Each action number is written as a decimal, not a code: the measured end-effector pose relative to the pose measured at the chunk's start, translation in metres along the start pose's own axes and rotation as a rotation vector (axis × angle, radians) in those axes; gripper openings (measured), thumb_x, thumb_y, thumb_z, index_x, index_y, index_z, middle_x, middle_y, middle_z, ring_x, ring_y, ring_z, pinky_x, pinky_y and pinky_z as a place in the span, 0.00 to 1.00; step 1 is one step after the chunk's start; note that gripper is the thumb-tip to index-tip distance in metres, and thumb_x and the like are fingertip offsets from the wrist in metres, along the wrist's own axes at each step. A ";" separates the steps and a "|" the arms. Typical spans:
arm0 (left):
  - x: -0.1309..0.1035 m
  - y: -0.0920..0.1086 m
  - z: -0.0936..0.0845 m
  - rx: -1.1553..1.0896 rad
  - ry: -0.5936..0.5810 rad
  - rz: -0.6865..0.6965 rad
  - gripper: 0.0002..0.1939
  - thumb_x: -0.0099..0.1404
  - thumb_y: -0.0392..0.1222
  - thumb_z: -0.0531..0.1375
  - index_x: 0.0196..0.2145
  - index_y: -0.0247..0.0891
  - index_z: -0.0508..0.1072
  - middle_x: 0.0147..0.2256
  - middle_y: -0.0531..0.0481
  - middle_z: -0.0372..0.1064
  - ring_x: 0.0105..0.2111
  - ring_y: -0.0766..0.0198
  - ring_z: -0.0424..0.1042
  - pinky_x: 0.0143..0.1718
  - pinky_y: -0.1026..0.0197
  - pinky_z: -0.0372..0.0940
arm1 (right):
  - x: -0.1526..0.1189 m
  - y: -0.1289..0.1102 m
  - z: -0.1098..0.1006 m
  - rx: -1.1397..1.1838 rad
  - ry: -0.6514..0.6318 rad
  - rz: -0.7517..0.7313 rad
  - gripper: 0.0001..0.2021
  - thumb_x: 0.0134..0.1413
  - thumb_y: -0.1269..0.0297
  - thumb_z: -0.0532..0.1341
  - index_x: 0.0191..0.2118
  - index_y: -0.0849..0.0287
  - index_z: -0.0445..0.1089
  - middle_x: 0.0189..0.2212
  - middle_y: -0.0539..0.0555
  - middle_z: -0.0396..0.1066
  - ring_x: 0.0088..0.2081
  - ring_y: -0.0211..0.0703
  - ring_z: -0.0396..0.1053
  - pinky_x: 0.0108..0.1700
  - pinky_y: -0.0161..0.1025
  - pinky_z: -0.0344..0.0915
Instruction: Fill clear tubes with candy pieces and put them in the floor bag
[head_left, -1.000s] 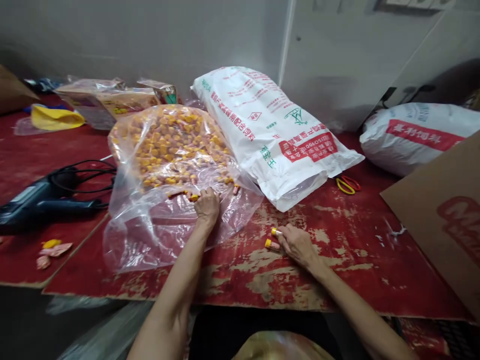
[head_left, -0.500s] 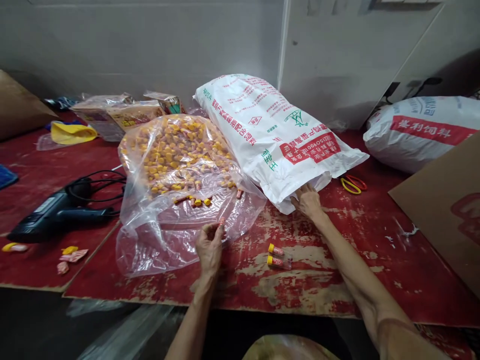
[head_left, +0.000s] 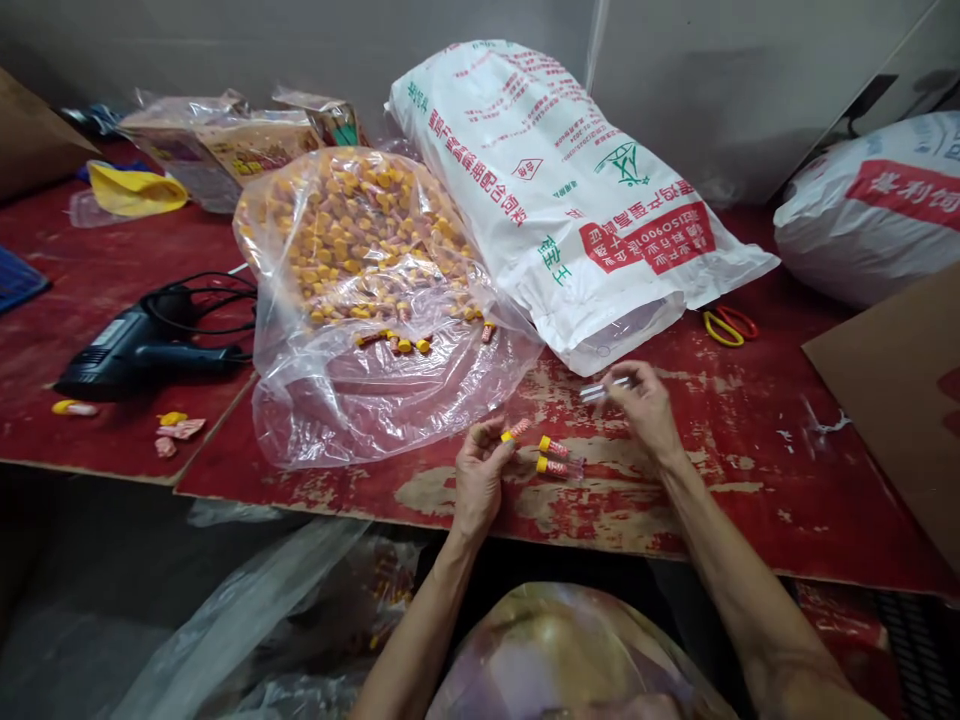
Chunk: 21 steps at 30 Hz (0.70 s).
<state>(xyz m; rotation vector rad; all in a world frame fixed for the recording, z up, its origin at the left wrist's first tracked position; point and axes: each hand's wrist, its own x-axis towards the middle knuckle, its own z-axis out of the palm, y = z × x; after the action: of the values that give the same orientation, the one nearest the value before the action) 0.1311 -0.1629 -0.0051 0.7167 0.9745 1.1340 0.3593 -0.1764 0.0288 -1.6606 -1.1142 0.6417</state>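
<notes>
My left hand pinches a small yellow-capped tube with a red-and-white body, just above the table's front part. My right hand has its fingers closed on a clear plastic piece, in front of the open mouth of a white printed sack. Between the hands, two more yellow-capped tubes lie side by side on the worn red table. A clear bag full of yellow-capped tubes rests left of the sack, some of them near its mouth.
A dark heat gun with a coiled cable lies at left, near loose caps and wrappers. Packaged boxes stand behind. Red-and-yellow scissors, a second sack and a cardboard box are at right.
My right hand has come out of the sack's mouth with a clear piece. My left hand has moved right from the clear bag with a tube, close to the two on the table. The view has tilted down.
</notes>
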 end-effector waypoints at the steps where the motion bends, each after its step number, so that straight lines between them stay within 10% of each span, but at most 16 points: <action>1: -0.002 -0.001 0.004 -0.016 -0.025 -0.012 0.22 0.46 0.41 0.70 0.38 0.38 0.70 0.34 0.53 0.70 0.30 0.69 0.70 0.30 0.67 0.66 | -0.016 -0.003 0.004 0.126 -0.095 0.036 0.15 0.52 0.54 0.59 0.42 0.59 0.63 0.34 0.52 0.69 0.30 0.39 0.68 0.34 0.37 0.66; 7: -0.017 -0.011 0.018 0.068 -0.093 -0.037 0.13 0.50 0.43 0.69 0.33 0.36 0.74 0.32 0.51 0.73 0.29 0.69 0.71 0.34 0.65 0.67 | -0.056 -0.006 0.031 0.219 -0.351 0.043 0.13 0.52 0.55 0.61 0.38 0.59 0.66 0.29 0.49 0.67 0.29 0.36 0.66 0.30 0.32 0.63; 13: -0.029 -0.019 0.022 0.182 -0.040 0.026 0.16 0.59 0.47 0.62 0.44 0.39 0.76 0.43 0.46 0.75 0.43 0.60 0.73 0.47 0.59 0.66 | -0.060 0.001 0.050 -0.085 -0.289 -0.276 0.09 0.58 0.59 0.56 0.38 0.58 0.67 0.34 0.55 0.69 0.35 0.41 0.68 0.39 0.37 0.65; 21: -0.010 -0.007 0.028 0.414 -0.158 0.258 0.17 0.61 0.37 0.58 0.48 0.43 0.75 0.47 0.46 0.73 0.48 0.58 0.72 0.52 0.54 0.64 | -0.029 -0.006 0.026 -0.470 -0.320 -0.224 0.12 0.60 0.57 0.53 0.36 0.58 0.70 0.32 0.55 0.73 0.33 0.42 0.71 0.35 0.36 0.62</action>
<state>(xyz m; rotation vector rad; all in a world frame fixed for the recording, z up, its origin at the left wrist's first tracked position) 0.1580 -0.1744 0.0029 1.2766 1.0119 1.0859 0.3235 -0.1905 0.0221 -1.8209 -1.7608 0.5372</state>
